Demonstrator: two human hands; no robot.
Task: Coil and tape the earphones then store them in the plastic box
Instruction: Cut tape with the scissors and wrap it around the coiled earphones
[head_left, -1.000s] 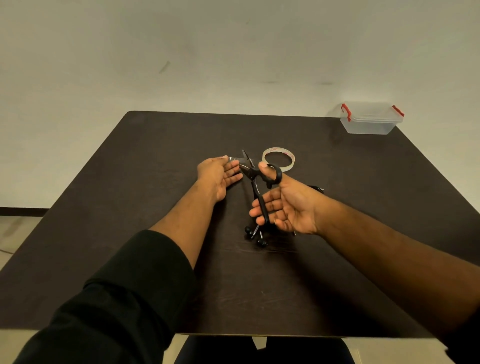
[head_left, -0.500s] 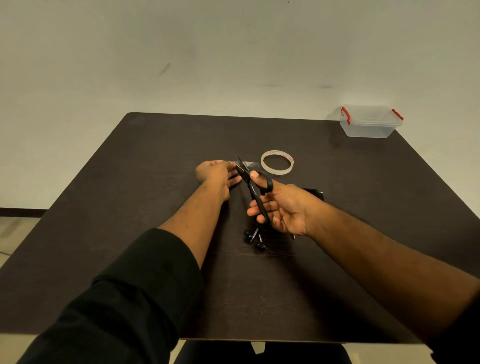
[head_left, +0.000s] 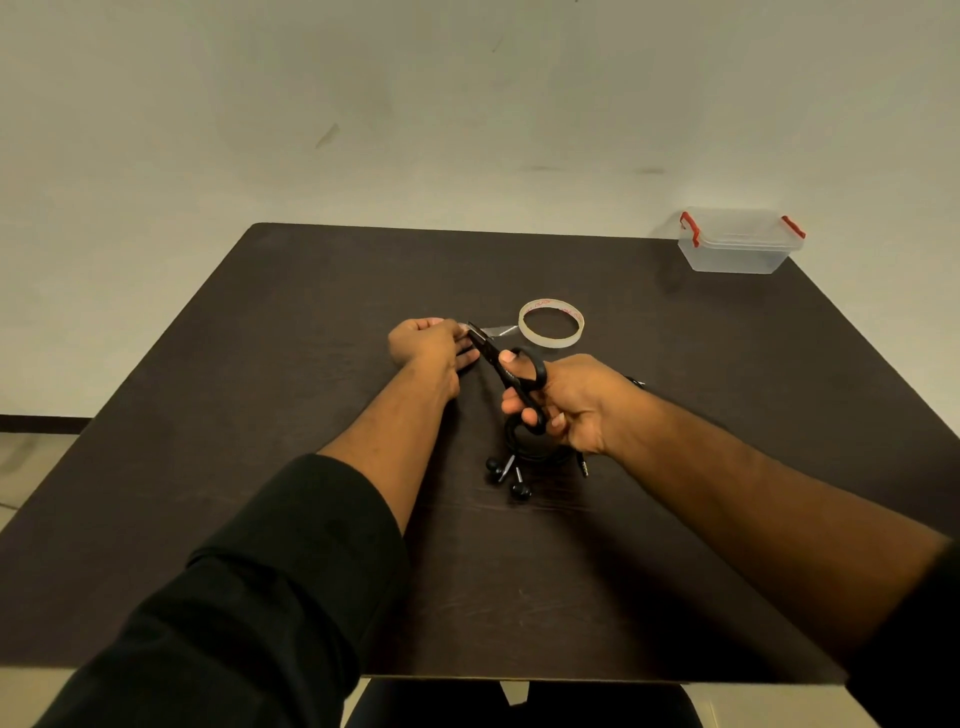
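Note:
Black earphones (head_left: 511, 470) lie coiled on the dark table (head_left: 311, 322), partly hidden under my right hand (head_left: 576, 402). That hand grips black scissors (head_left: 506, 371), blades closed and pointing up-left onto a clear tape strip (head_left: 496, 331). The strip runs from the tape roll (head_left: 551, 322) to my left hand (head_left: 431, 345), which pinches its free end. The clear plastic box (head_left: 737, 249) with red latches stands lidded at the far right corner.
A pale wall rises behind the table. The table's near edge (head_left: 519, 678) lies just below my forearms. A small dark object (head_left: 635, 382) peeks out behind my right wrist.
My right hand has squeezed the scissors' handles, so the blades went from open to closed across the tape strip. My left hand has curled from flat into a pinch on the tape end.

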